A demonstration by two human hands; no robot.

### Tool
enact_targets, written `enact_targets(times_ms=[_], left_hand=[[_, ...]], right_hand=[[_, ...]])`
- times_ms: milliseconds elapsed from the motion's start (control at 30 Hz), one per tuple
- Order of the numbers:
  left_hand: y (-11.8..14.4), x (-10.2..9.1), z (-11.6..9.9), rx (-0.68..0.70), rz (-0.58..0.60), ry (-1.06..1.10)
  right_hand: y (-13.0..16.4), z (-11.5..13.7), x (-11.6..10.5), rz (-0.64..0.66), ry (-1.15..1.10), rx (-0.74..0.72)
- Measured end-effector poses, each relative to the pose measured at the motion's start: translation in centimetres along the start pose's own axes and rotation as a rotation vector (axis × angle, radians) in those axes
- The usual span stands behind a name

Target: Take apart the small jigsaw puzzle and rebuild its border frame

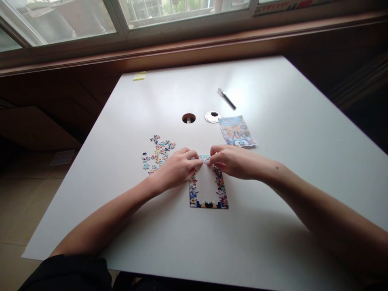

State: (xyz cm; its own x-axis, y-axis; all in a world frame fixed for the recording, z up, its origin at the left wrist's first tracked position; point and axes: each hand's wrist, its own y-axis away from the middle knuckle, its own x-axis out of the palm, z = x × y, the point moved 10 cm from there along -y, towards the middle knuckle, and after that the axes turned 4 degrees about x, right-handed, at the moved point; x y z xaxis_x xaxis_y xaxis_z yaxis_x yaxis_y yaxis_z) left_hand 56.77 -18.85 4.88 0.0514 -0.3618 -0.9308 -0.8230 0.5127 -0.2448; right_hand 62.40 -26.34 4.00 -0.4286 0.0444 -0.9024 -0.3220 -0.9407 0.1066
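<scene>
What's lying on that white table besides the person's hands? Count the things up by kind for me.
Puzzle frame, part-built border: 1
Pile of loose puzzle pieces: 1
Printed picture card: 1
Pen: 1
Yellow sticky pad: 1
Round cap, beside the table's hole: 1
Total: 6

The left hand and right hand both pinch the frame's top edge.

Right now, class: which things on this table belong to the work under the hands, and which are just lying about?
In use:
left hand
right hand
puzzle frame
loose pieces
picture card

Lying about:
pen
yellow note
round cap
</scene>
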Motion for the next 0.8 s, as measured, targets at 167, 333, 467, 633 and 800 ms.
enact_targets(times_ms=[167, 333, 467, 633, 800], left_hand=[[0.2, -0.5, 3.4, -0.130, -0.162, 0.269], [0.4, -0.2, 3.6, -0.148, -0.204, 0.210], [0.4, 0.3, 2.4, -0.085, -0.187, 0.076], [0.4, 0.5, 1.5, -0.018, -0.178, 0.002], [0.4, -0.3, 1.8, -0.030, -0.210, -0.090]], right_hand=[[-0.5, -0.8, -0.8, -0.025, -0.119, 0.011], [-1.5, -3.3, -1.5, -0.243, -0.252, 0.078], [-1.9, -4.0, -0.3, -0.293, -0.261, 0.078], [-1.9, -3.7, 0.0, -0.346, -0.179, 0.033], [-1.9, -3.7, 0.1, -0.364, -0.157, 0.001]])
